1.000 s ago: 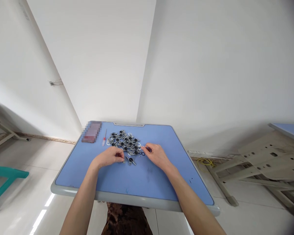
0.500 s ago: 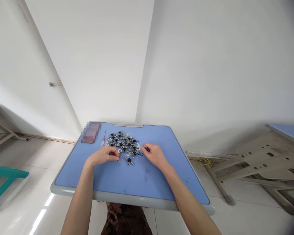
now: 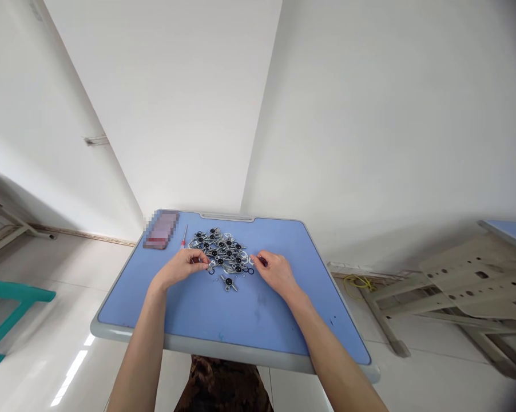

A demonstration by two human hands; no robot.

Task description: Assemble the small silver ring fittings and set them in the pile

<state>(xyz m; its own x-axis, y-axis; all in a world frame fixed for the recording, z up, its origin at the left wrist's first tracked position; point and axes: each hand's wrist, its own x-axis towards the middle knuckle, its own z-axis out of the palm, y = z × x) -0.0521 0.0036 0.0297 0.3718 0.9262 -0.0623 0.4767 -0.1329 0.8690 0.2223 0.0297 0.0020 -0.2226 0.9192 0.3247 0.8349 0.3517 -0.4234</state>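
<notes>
A heap of metal parts with round black centres [image 3: 221,246] lies on the blue table [image 3: 189,315]. At its left edge, my left hand [image 3: 183,267] pinches a small pale metal piece. My right hand [image 3: 276,271] is right of the heap, its fingers closed round a dark red handle [image 3: 262,261], with a pale flat piece [image 3: 251,260] at the fingertips. One metal part [image 3: 228,282] lies apart, nearer to me. Black rings [image 3: 251,271] sit by the heap, and tiny bits are scattered below it.
A screwdriver [image 3: 184,235] lies behind my left hand, beside a partly blurred reddish flat object [image 3: 161,230]. A green stool [image 3: 15,294] stands at left, another desk [image 3: 476,280] at right. White walls rise behind the table.
My left hand has moved slightly up, towards the heap's edge. My right hand now has a pale flat piece at its fingertips, just off the heap. The view has shifted a little.
</notes>
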